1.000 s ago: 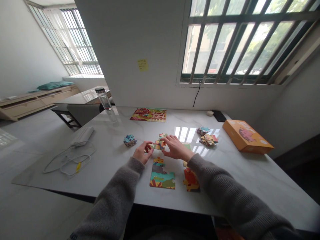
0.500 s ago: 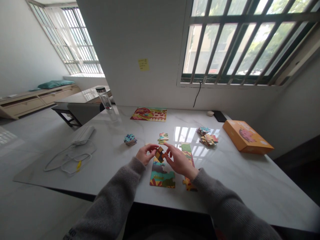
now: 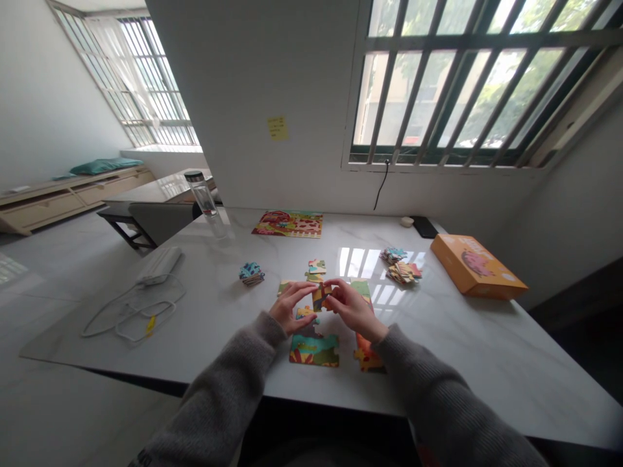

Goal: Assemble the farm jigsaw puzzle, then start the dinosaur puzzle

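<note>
My right hand [image 3: 355, 312] pinches a small brown and yellow jigsaw piece [image 3: 321, 298] over the table. My left hand [image 3: 291, 307] is beside the piece with thumb and index finger spread apart, the index tip close to the piece's upper left edge; whether it touches is unclear. Under and below the hands lies a joined green and teal puzzle section [image 3: 314, 350]. A second joined strip [image 3: 361, 287] runs to the right, partly hidden by my right hand and sleeve. Just beyond the fingers lie loose pieces [image 3: 317, 266].
Piles of puzzle pieces stand left [image 3: 252, 273] and right [image 3: 403, 272]. A farm picture sheet [image 3: 288, 224] is at the back. An orange box [image 3: 477, 267], a black phone [image 3: 425, 227], a glass bottle [image 3: 202, 194] and a white power strip with cable [image 3: 160, 264] sit around the table.
The piece has turned and shifted slightly right and up. My left thumb and index finger have spread away from it, while my right fingers keep hold.
</note>
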{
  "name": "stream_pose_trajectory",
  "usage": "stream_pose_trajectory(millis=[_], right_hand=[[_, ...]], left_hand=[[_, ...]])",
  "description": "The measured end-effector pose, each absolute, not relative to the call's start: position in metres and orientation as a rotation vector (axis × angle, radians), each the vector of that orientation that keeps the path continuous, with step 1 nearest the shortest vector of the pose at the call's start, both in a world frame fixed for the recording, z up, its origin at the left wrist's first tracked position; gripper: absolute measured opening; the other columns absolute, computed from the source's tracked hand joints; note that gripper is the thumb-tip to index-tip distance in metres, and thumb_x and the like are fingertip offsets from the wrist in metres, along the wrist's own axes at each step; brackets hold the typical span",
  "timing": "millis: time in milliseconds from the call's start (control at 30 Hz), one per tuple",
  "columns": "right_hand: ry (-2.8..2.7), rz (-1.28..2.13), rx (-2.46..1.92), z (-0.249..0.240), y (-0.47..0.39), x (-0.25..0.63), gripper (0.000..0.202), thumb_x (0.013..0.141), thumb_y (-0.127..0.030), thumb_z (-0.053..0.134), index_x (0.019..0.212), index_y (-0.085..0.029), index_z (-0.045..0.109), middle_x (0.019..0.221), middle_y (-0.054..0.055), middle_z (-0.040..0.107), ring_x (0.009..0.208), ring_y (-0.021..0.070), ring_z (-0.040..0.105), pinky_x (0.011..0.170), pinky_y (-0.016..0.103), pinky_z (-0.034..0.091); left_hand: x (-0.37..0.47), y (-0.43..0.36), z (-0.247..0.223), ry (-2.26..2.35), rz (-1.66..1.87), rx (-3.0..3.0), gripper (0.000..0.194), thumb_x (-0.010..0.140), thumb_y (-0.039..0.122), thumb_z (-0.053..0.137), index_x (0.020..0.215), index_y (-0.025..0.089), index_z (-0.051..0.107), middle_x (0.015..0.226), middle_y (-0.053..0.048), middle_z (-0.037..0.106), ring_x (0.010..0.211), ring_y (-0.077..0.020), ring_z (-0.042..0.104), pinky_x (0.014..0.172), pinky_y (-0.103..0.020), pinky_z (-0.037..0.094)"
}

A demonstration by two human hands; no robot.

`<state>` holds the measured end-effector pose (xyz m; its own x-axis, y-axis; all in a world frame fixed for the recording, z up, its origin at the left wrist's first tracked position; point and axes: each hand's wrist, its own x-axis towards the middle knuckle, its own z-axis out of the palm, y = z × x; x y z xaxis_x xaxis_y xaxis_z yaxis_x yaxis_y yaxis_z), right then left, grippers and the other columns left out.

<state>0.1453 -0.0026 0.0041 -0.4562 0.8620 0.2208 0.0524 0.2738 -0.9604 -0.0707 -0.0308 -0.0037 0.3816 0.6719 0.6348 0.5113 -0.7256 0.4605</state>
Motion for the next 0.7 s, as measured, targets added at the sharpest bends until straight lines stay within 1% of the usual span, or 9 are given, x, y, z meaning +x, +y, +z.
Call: stream_pose_trajectory(millis=[100, 200, 233, 300, 367, 433, 533, 600, 700], right_hand=[[-1.720, 1.306, -0.826, 0.000, -0.002, 0.144, 0.031, 0.089, -0.032, 0.059, 0.118, -0.020, 0.053, 0.069, -0.005, 0.054, 0.064, 0.0128, 0.057, 0.063, 0.028, 0.051], [-1.757, 1.275, -0.845, 0.004, -0.004, 0.146, 0.031, 0.091, -0.031, 0.057, 0.120, -0.020, 0.053, 0.071, -0.004, 0.057, 0.065, 0.0134, 0.059, 0.062, 0.029, 0.052], [-1.801, 1.219, -0.858, 0.007, -0.004, 0.148, 0.032, 0.091, -0.030, 0.057, 0.121, -0.020, 0.054, 0.077, -0.002, 0.060, 0.069, 0.0141, 0.061, 0.064, 0.029, 0.052], [-1.940, 1.043, -0.852, 0.016, -0.006, 0.154, 0.036, 0.090, -0.027, 0.059, 0.126, -0.023, 0.054, 0.099, 0.005, 0.065, 0.083, 0.0169, 0.064, 0.068, 0.031, 0.055], [-2.111, 0.863, -0.761, 0.024, -0.008, 0.163, 0.041, 0.089, -0.025, 0.063, 0.129, -0.026, 0.055, 0.123, 0.009, 0.060, 0.104, 0.0206, 0.063, 0.075, 0.032, 0.056], [-2.234, 0.739, -0.662, 0.028, -0.009, 0.170, 0.043, 0.089, -0.025, 0.065, 0.130, -0.028, 0.055, 0.132, 0.009, 0.056, 0.117, 0.0226, 0.058, 0.085, 0.035, 0.056], [-2.331, 0.594, -0.628, 0.025, -0.009, 0.177, 0.042, 0.089, -0.026, 0.067, 0.130, -0.028, 0.055, 0.130, 0.008, 0.058, 0.120, 0.0234, 0.058, 0.098, 0.041, 0.052], [-2.381, 0.522, -0.653, 0.021, -0.009, 0.178, 0.043, 0.089, -0.028, 0.069, 0.130, -0.028, 0.055, 0.128, 0.009, 0.060, 0.118, 0.0239, 0.059, 0.099, 0.042, 0.052], [-2.439, 0.418, -0.704, 0.018, -0.006, 0.179, 0.046, 0.088, -0.032, 0.072, 0.130, -0.026, 0.056, 0.123, 0.009, 0.064, 0.113, 0.0252, 0.061, 0.096, 0.043, 0.052]], left_hand=[[-0.072, -0.028, -0.008, 1.058, 1.260, 2.499, 0.058, 0.081, 0.026, 0.073, 0.136, 0.025, 0.054, 0.132, -0.010, 0.061, 0.120, -0.0278, 0.055, 0.104, -0.046, 0.046], [-0.072, -0.027, -0.007, 1.036, 1.296, 2.513, 0.055, 0.080, 0.024, 0.074, 0.132, 0.025, 0.057, 0.128, -0.010, 0.063, 0.117, -0.0274, 0.057, 0.101, -0.045, 0.048], [-0.072, -0.028, -0.006, 1.037, 1.302, 2.504, 0.054, 0.079, 0.024, 0.074, 0.130, 0.025, 0.058, 0.127, -0.009, 0.064, 0.116, -0.0272, 0.058, 0.101, -0.045, 0.048], [-0.072, -0.030, -0.002, 1.046, 1.298, 2.466, 0.050, 0.079, 0.024, 0.074, 0.127, 0.025, 0.060, 0.126, -0.009, 0.065, 0.117, -0.0268, 0.058, 0.102, -0.045, 0.048], [-0.073, -0.031, 0.000, 1.049, 1.282, 2.429, 0.048, 0.080, 0.025, 0.074, 0.125, 0.024, 0.061, 0.126, -0.009, 0.065, 0.118, -0.0269, 0.058, 0.103, -0.045, 0.048], [-0.074, -0.031, 0.000, 1.040, 1.254, 2.417, 0.047, 0.080, 0.027, 0.074, 0.125, 0.023, 0.061, 0.126, -0.010, 0.064, 0.119, -0.0275, 0.057, 0.104, -0.045, 0.047], [-0.075, -0.029, -0.005, 1.022, 1.184, 2.410, 0.044, 0.081, 0.029, 0.073, 0.122, 0.023, 0.061, 0.126, -0.011, 0.064, 0.119, -0.0283, 0.057, 0.105, -0.047, 0.045], [-0.076, -0.027, -0.009, 1.015, 1.127, 2.400, 0.045, 0.081, 0.029, 0.072, 0.123, 0.023, 0.060, 0.126, -0.011, 0.063, 0.118, -0.0285, 0.057, 0.105, -0.047, 0.044], [-0.075, -0.027, -0.013, 1.047, 1.067, 2.359, 0.064, 0.076, 0.026, 0.071, 0.136, 0.023, 0.049, 0.128, -0.011, 0.060, 0.110, -0.0269, 0.059, 0.100, -0.046, 0.047]])
